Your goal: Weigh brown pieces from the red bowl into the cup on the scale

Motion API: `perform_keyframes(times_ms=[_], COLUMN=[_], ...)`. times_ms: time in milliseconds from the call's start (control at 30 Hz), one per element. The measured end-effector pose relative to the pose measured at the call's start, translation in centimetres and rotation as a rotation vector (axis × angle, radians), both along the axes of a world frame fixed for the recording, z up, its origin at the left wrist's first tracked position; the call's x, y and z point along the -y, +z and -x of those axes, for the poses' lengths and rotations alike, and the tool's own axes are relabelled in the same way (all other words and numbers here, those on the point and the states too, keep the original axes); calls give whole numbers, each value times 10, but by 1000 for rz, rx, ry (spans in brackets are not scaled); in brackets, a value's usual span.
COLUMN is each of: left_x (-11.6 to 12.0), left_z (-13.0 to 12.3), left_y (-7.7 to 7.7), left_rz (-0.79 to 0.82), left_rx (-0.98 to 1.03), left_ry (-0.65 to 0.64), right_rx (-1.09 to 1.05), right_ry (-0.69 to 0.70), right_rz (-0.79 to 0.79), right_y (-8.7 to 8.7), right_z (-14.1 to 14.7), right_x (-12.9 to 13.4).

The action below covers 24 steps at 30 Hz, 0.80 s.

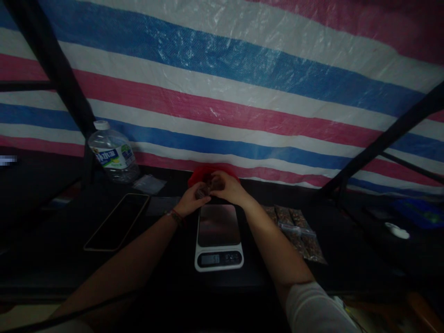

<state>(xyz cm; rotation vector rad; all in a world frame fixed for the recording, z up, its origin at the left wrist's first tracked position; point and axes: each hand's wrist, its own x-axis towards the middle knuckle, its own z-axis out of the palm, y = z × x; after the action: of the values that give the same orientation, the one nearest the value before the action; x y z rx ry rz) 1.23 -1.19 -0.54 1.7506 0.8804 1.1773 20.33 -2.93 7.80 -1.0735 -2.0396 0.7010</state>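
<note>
Over the far end of a white digital kitchen scale (219, 225), my hands are close together. My left hand (189, 201) is closed on a small clear plastic bag with dark brown bits (202, 191) in it. Right beside it, my right hand (229, 187) is curled with thumb and fingers around more dark brown bits; whether these lie in the same bag I cannot tell. A red bowl or bag (197, 174) stands just behind both hands, partly hidden by them. Nothing lies on the scale's plate, and its lit display is too dim to read.
Several filled clear bags (294, 229) lie right of my right forearm. At left are a phone (118, 222), a flat clear bag (150, 184) and a large plastic bottle (113, 155). Black frame bars (57, 69) and a striped sheet (222, 106) bound the black table. A white object (397, 230) sits far right.
</note>
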Motion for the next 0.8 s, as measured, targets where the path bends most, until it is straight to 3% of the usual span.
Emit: perform_keyframes(times_ms=[133, 333, 633, 800], left_x=[-1, -4, -6, -4], left_z=[0, -1, 1, -1], left_y=[-2, -5, -6, -1], left_rz=[16, 8, 14, 73], left_rx=[4, 74, 104, 192], left_ry=[-21, -9, 2, 15], right_rx=[125, 166, 211, 282], right_ry=[-12, 103, 28, 14], right_rz=[-56, -226, -156, -196], right_y=[2, 5, 6, 17], right_z=[9, 11, 3, -6], right_x=[4, 3, 2, 7])
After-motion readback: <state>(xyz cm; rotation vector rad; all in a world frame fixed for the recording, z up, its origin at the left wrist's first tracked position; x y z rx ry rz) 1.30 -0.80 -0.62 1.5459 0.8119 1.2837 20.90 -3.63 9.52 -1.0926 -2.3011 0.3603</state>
